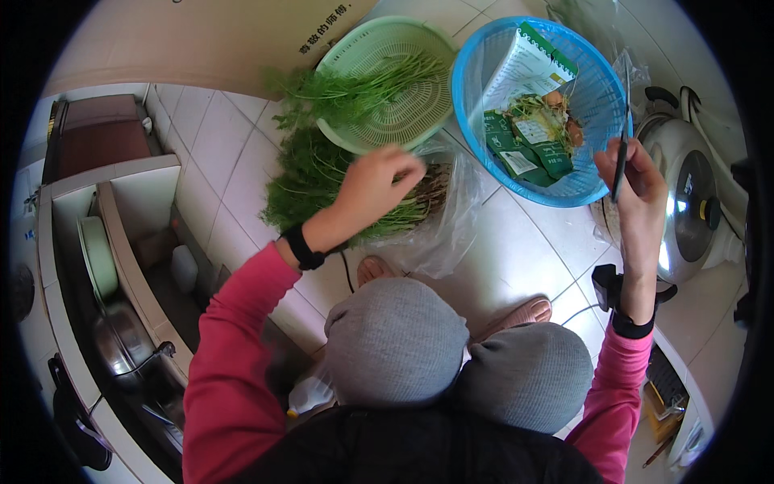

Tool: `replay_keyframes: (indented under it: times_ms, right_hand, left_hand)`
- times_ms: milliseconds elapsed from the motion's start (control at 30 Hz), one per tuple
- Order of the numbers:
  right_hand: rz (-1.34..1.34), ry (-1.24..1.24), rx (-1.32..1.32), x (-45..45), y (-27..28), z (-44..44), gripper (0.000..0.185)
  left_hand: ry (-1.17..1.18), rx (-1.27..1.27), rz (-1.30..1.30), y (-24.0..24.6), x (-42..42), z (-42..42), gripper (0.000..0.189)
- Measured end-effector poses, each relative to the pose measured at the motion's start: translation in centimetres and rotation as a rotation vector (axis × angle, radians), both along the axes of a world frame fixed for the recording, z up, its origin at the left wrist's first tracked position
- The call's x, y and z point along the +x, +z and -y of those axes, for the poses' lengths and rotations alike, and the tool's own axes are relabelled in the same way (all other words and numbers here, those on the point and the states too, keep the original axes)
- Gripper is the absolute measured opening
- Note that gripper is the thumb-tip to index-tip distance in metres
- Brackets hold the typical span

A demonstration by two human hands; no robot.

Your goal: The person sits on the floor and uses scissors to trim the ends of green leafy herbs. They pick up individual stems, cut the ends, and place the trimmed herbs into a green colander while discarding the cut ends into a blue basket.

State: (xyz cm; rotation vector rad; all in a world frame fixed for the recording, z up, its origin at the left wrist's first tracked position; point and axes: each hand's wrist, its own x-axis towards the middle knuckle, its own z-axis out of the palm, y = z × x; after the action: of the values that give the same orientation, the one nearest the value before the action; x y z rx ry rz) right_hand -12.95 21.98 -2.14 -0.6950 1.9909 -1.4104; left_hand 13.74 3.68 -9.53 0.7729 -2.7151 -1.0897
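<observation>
My left hand (381,178) is raised over a pile of feathery green herbs (320,181) with brownish root ends, its fingers curled; whether it holds anything is unclear. The pile lies partly on a clear plastic bag (447,236). Beyond it, a pale green plastic colander (423,115) holds more green sprigs (363,88) hanging over its left rim. In my right hand (641,175) is a knife (623,139) with a dark handle, blade pointing away from me. It is beside the rim of a blue plastic basket (541,196), which contains eggshells, plant scraps and green-and-white packaging (532,145).
A large pot with a glass lid (695,199) stands at the right. A cardboard box (181,48) is at the upper left. Tiled shelving at the left holds a green basin (100,257) and a metal pan (124,345). A plastic bottle (311,393) lies by my left leg.
</observation>
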Motion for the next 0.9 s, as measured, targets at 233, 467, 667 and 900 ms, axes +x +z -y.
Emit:
replay_keyframes:
  times_ms: [233,467,667,900]
  right_hand:
    - [0.027,0.163,0.046,-0.6,-1.6,-1.7,0.015]
    - [0.035,0.192,0.101,-0.8,-1.4,-1.9,0.016]
    - [0.121,0.232,0.072,-0.5,-1.2,-1.0,0.015]
    - [0.329,0.277,-0.204,1.8,1.6,2.4,0.027]
  left_hand:
    - [-0.071,-0.229,0.486,-10.1,8.2,-1.8,0.022]
    - [0.067,0.039,0.307,-5.1,9.4,0.0,0.019]
    - [0.372,0.653,0.115,5.5,9.0,3.0,0.025]
    - [0.323,0.904,0.046,16.7,0.0,4.4,0.025]
